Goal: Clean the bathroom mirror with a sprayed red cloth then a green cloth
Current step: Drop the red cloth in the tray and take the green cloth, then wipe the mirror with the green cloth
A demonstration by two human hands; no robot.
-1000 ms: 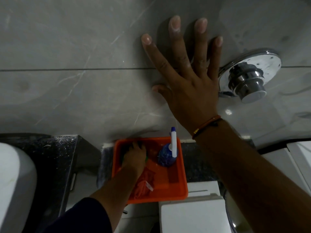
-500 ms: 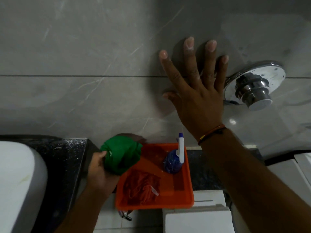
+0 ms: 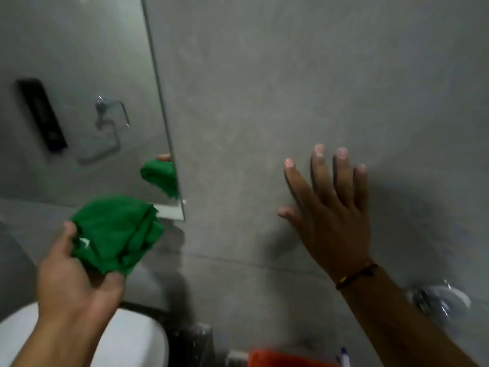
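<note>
Much of the scene is blurring with movement, and the lower edge is cutting things short: only a strip of the orange tray (image 3: pixel 288 359) is showing at the bottom, with the white-and-blue tip of the spray bottle (image 3: pixel 343 356) poking up beside it. The red cloth is not showing at all. The chrome wall fitting (image 3: pixel 440 300) at lower right is smearing into a bright blob, and the white basin (image 3: pixel 132 340) at lower left is partly sitting behind the left forearm.

The left hand (image 3: pixel 71 282) is gripping the green cloth (image 3: pixel 116 234), thumb on the near side and fingers curling under the bundle. The cloth is bunched rather than spread, its longer run slanting from the palm up and to the right, toward the lower corner of the mirror (image 3: pixel 79 102). It is hanging just in front of that corner; whether it is touching the glass cannot be told. A green reflection is showing in the mirror's lower right.

The right hand (image 3: pixel 328 215) is pressing flat on the grey tiled wall (image 3: pixel 264 102), fingers spread and open, holding nothing.

Half a second ago the view was looking down at the whole tray, with the cloth held just left of it and the red cloth lying inside; now the view is tilting upward, the mirror is coming into sight, and the cloth is rising to its level.
</note>
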